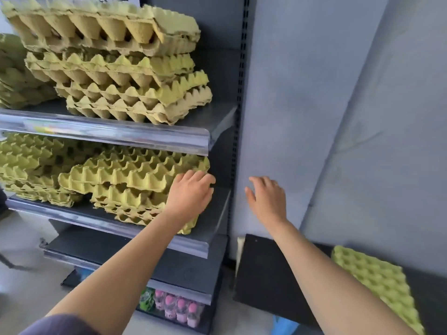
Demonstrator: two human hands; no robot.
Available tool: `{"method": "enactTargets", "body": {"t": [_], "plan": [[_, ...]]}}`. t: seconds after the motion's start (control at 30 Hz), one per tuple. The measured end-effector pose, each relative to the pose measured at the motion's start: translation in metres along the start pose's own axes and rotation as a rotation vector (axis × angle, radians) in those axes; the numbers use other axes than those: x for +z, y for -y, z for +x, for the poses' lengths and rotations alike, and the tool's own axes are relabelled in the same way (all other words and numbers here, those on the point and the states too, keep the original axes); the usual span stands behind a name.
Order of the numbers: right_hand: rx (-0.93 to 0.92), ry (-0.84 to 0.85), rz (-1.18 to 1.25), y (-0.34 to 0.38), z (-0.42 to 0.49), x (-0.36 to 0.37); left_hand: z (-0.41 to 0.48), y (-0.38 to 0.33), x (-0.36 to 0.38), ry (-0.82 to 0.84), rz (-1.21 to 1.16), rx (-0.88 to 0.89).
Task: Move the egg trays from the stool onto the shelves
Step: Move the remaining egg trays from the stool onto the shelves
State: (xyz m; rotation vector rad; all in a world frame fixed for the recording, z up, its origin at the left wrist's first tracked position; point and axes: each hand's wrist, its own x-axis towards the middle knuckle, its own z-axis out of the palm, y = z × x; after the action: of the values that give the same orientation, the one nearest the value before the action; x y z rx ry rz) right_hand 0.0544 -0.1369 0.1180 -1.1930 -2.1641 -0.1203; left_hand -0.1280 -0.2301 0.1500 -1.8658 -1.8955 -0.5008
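Left hand (191, 195) fingers curl over shelf tray stack (135, 175); right hand (266, 197) fingers spread, empty; bottles (179, 308) below.

Bare arms, one sleeve
Left hand (191, 197) and right hand (267, 199) bare; forearms uncovered; dark purplish-grey sleeve (60, 325) on left upper arm.

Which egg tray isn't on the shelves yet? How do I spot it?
Start at the grey shelf unit full of stacked egg trays, then look right and down to the black stool. One lime-green egg tray lies on it. Unlike the shelf trays, it sits by itself, off the shelves, and looks brighter green.
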Motion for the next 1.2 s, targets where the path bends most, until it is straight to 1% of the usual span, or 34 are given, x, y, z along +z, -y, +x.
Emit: {"method": "enactTargets", "body": {"t": [0.1,0.23,0.4,0.53,0.67,0.83,0.93,1.03,1.1,1.2], "plan": [[-0.006,0.041,-0.068,-0.074,-0.02,-0.032,0.016,-0.071,0.017,0.028,-0.101,0.048],[0.041,0.08,-0.17,-0.189,-0.062,-0.078,0.034,-0.187,0.055,0.08,-0.274,0.125],[0.189,0.166,-0.197,-0.301,-0.115,-0.108,0.046,-0.295,0.103,0.232,-0.368,0.202],[0.272,0.252,-0.232,-0.373,-0.147,-0.113,0.054,-0.354,0.148,0.372,-0.386,0.252],[0.373,0.331,-0.263,-0.434,-0.172,-0.1,0.068,-0.394,0.2,0.489,-0.429,0.267],[0.509,0.489,-0.27,-0.503,-0.193,-0.064,0.095,-0.437,0.282,0.663,-0.45,0.27],[0.567,0.569,-0.247,-0.525,-0.212,-0.043,0.092,-0.452,0.325,0.79,-0.435,0.232],[0.659,0.649,-0.215,-0.552,-0.235,-0.011,0.08,-0.468,0.374,0.896,-0.42,0.152],[0.745,0.71,-0.191,-0.568,-0.25,0.012,0.068,-0.475,0.401,0.961,-0.427,0.062],[0.935,0.757,-0.091,-0.594,-0.278,0.055,0.04,-0.486,0.451,1.062,-0.449,-0.1]]}}
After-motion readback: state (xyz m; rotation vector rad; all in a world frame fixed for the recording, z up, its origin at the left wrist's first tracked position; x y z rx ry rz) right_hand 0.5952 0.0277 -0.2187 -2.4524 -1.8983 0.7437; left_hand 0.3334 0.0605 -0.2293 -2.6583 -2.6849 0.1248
